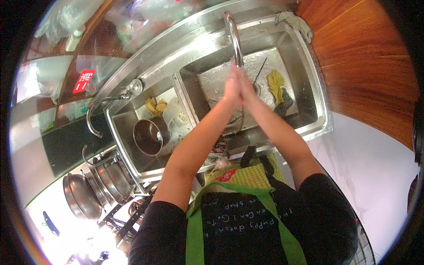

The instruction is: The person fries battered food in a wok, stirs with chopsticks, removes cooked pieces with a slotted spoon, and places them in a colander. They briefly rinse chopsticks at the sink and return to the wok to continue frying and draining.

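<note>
My left hand (233, 86) and my right hand (245, 85) are pressed palm to palm below the spout of a chrome faucet (234, 36), over the larger basin of a stainless steel double sink (306, 79). Both are slightly blurred, and I see no object between them. In that basin lie a thin dark stick (261, 70) near the drain, a yellow cloth (275, 84) and a dark scouring cloth (284, 103). Something round and wire-like is partly hidden under my forearm. The smaller basin holds a metal pot (148, 137), a translucent plastic container (175, 117) and yellow cloths or sponges (155, 106).
A second faucet (91, 116) curves at the small basin's left corner. A grey rag (294, 24) hangs over the far right rim beside a wooden panel (367, 66). Stacked metal pots (106, 182) stand lower left. Plastic bags (142, 26) lie behind the sink.
</note>
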The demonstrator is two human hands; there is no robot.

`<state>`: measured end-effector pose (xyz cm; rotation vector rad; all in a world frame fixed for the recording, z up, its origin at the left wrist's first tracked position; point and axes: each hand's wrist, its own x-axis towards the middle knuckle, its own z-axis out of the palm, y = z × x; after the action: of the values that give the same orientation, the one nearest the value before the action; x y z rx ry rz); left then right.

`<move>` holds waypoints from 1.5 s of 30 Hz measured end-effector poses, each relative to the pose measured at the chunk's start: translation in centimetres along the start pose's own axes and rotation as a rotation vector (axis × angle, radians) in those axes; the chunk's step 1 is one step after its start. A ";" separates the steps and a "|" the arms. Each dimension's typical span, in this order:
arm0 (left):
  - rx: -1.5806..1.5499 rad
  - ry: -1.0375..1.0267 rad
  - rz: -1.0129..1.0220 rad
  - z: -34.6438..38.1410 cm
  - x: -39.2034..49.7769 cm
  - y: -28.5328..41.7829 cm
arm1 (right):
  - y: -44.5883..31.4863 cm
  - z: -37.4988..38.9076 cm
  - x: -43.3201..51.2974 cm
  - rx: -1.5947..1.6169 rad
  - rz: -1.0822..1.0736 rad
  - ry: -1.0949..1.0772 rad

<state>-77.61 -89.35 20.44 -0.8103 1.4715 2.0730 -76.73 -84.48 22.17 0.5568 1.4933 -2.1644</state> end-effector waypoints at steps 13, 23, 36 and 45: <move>-0.170 -0.030 0.367 0.4 -1.9 -2.4 | 2.7 -2.7 8.7 -0.090 -0.592 0.471; 0.517 0.363 0.740 -4.7 -2.9 2.1 | -1.6 0.0 13.4 -0.694 -1.050 0.257; 0.489 0.449 0.718 -14.4 -17.4 -0.4 | -7.1 -5.7 15.6 -1.022 -0.746 -0.107; 1.120 0.160 1.157 -17.0 -22.6 -2.9 | 7.4 -16.1 -7.1 -1.754 0.368 0.069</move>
<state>-56.22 -105.44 29.99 0.4676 3.1254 1.2013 -65.53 -70.73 15.16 0.1627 2.3017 -0.0857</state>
